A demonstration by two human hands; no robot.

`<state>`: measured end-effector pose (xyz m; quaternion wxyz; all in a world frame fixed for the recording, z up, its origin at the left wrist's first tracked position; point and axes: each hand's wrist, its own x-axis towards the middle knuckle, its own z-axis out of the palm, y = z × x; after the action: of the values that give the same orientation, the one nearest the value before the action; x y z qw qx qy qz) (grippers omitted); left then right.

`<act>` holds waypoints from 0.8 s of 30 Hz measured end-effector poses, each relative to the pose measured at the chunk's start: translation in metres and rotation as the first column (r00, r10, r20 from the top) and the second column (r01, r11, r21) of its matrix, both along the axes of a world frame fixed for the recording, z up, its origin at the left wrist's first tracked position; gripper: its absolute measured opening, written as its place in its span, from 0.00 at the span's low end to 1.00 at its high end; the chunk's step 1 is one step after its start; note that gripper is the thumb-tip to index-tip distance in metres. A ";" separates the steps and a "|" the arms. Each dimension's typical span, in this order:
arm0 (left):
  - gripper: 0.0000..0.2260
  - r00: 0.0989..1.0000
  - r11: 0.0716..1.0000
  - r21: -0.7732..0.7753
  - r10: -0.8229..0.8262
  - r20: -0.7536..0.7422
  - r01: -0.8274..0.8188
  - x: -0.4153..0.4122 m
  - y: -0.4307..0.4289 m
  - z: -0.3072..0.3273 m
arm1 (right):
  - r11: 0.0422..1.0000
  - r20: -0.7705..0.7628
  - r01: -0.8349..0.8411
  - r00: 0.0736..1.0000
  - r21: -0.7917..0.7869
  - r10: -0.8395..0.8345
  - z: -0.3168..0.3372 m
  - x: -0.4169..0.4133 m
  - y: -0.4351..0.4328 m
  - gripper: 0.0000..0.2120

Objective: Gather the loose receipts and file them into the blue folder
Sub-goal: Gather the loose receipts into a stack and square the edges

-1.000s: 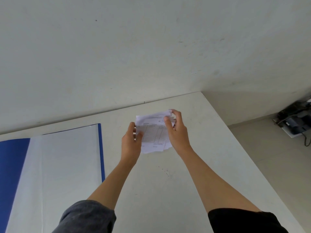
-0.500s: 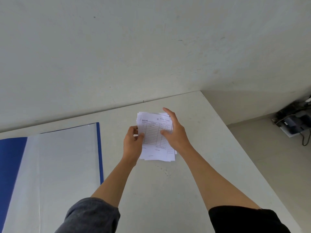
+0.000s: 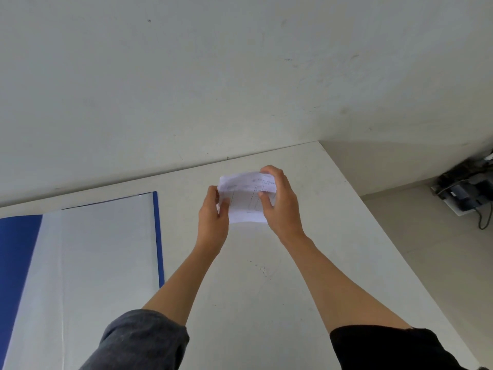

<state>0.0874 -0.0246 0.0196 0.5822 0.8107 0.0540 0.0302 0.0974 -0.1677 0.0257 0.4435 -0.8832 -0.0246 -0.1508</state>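
Gripping one small stack of receipts (image 3: 246, 201) between both hands, lifted clear of the white surface (image 3: 266, 289) at about 12 o'clock from the body. Left hand (image 3: 213, 220) clamped on the stack's left edge, thumb on the printed face; right hand (image 3: 280, 204) wrapped over the top right corner, fingers (image 3: 269, 172) curled across the upper edge. Sheets bowed and bent at the top, not squared. Likely trouble from here: a sheet slipping out of the loose bundle and dropping to the surface, caused by uneven edges and a pinch at only two sides; creasing or tearing of the thin paper, caused by that curl under the right hand; a snag at the pocket mouth, caused by feeding in a stack with staggered edges. Lying open and flat at about 9 o'clock, well apart from the hands: one blue folder (image 3: 157, 236), a clear sleeve (image 3: 93, 263) covering its right page. Counted: one stack, number of sheets not readable though clearly several; one folder; two hands, both closed on the paper; no other loose receipts seen on the surface. Off at 3 o'clock on the floor, a tangle of dark cables and devices (image 3: 464, 193), apart from the work.
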 end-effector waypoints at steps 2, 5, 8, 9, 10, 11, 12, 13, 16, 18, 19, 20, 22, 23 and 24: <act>0.03 0.998 1.000 0.016 -0.024 -0.061 0.025 -0.009 0.000 -0.012 | 1.000 -0.048 -0.005 0.999 -0.003 0.005 -0.010 -0.008 -0.001 0.26; 0.05 0.994 1.000 0.002 -0.029 -0.108 0.030 -0.013 -0.003 -0.016 | 1.000 -0.062 -0.019 0.998 -0.009 0.018 -0.013 -0.011 -0.002 0.30; 0.04 0.996 1.000 0.019 -0.015 -0.086 0.017 -0.006 -0.007 -0.007 | 1.000 -0.044 -0.010 0.999 -0.017 0.009 -0.006 -0.006 -0.003 0.30; 0.03 0.998 0.999 0.029 -0.010 -0.066 0.012 -0.003 -0.007 -0.002 | 1.000 -0.029 0.001 1.000 -0.018 -0.002 -0.003 -0.004 -0.003 0.30; 0.02 0.999 0.999 0.033 -0.006 -0.046 0.008 0.001 -0.008 0.002 | 1.000 -0.010 0.015 1.000 -0.016 -0.015 -0.001 -0.002 -0.003 0.30; 0.02 1.000 0.999 0.033 -0.004 -0.029 0.005 0.004 -0.008 0.006 | 1.000 0.010 0.027 1.000 -0.015 -0.027 0.001 -0.001 -0.004 0.29; 0.02 1.000 1.000 0.031 -0.005 -0.020 0.006 0.007 -0.008 0.008 | 0.999 0.021 0.033 0.999 -0.016 -0.033 0.002 0.000 -0.004 0.29; 0.02 1.000 1.000 0.029 -0.011 -0.022 0.011 0.008 -0.007 0.009 | 0.999 0.017 0.033 0.999 -0.019 -0.032 0.002 0.000 -0.005 0.30; 0.07 0.994 0.998 0.037 -0.041 -0.097 0.044 0.004 -0.006 0.000 | 0.999 -0.056 0.012 0.998 -0.045 -0.014 -0.006 -0.007 -0.004 0.31; 0.09 0.989 0.998 0.034 -0.056 -0.137 0.061 -0.001 -0.006 -0.007 | 0.999 -0.097 0.010 0.995 -0.042 -0.014 -0.011 -0.011 -0.004 0.32; 0.10 0.988 0.998 0.033 -0.057 -0.143 0.062 -0.002 -0.007 -0.008 | 0.999 -0.102 0.010 0.995 -0.036 -0.014 -0.011 -0.012 -0.004 0.32; 0.11 0.988 0.998 0.034 -0.054 -0.145 0.059 -0.001 -0.008 -0.008 | 0.999 -0.096 0.008 0.995 -0.033 -0.011 -0.011 -0.011 -0.005 0.32; 0.11 0.989 0.998 0.042 -0.038 -0.139 0.045 0.002 -0.007 -0.007 | 0.999 -0.070 0.000 0.998 -0.041 -0.003 -0.009 -0.009 -0.007 0.32; 0.11 0.991 0.998 0.046 -0.031 -0.128 0.037 0.005 -0.007 -0.006 | 0.999 -0.054 -0.001 0.999 -0.047 -0.002 -0.007 -0.007 -0.008 0.32; 0.10 0.993 0.998 0.051 -0.028 -0.113 0.034 0.008 -0.006 -0.005 | 0.999 -0.040 0.003 0.999 -0.054 -0.005 -0.005 -0.006 -0.008 0.31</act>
<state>0.0949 -0.0310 0.0143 0.5569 0.8270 0.0734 -0.0232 0.0919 -0.1755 0.0211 0.4195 -0.8977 -0.0179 -0.1335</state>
